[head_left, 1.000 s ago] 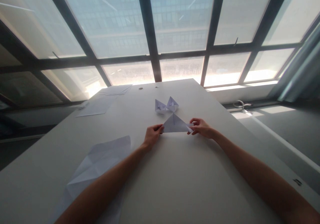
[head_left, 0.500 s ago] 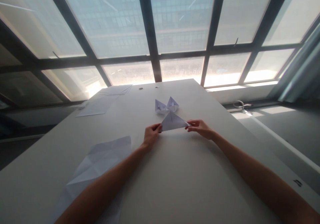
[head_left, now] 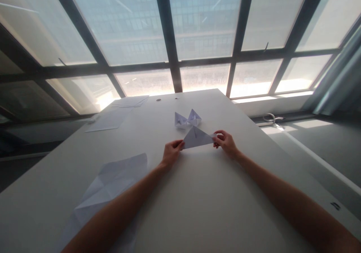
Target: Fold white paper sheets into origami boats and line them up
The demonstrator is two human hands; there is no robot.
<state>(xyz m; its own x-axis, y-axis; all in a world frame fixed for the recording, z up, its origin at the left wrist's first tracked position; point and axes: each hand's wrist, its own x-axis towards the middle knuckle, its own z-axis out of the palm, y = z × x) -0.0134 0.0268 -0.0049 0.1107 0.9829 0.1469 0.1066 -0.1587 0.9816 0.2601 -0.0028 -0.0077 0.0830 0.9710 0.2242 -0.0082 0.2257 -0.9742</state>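
Room: a wall of tall window panes in dark metal frames [head_left: 169, 63] fills the background, with pale daylight and the blurred front of a building beyond.
Surface: a long, smooth, matt white table [head_left: 203, 208] runs from the viewer toward the windows.
Grip, left: the left hand [head_left: 170, 153] is closed in a pinch on the left corner of a white folded paper triangle [head_left: 196, 138], thumb on top and the other fingers curled under; its knuckles sit low, at or just above the tabletop.
Grip, right: the right hand [head_left: 225, 142] pinches the triangle's right corner between thumb and fingertips, its wrist a little higher than the left one.
Arm pose: both bare forearms stretch forward from the lower corners of the view and converge on the paper, elbows out of frame.
Held paper: thin, matt, crisp-edged; a flat, wide triangle with its peak pointing away from the viewer and a short crease running down from the peak. It sits mid-table between the two hands, its long edge tilted, the right end higher; whether that edge touches the table cannot be told.
Just beyond: two small white folded paper boats [head_left: 187, 119] stand side by side on the table, touching each other, close behind the triangle's peak.
Near left: a large, creased, unfolded white paper sheet [head_left: 113, 185] lies flat, partly under the left forearm.
Far left: flat white paper sheets [head_left: 113, 119] lie near the table's far left edge, well apart from the hands.
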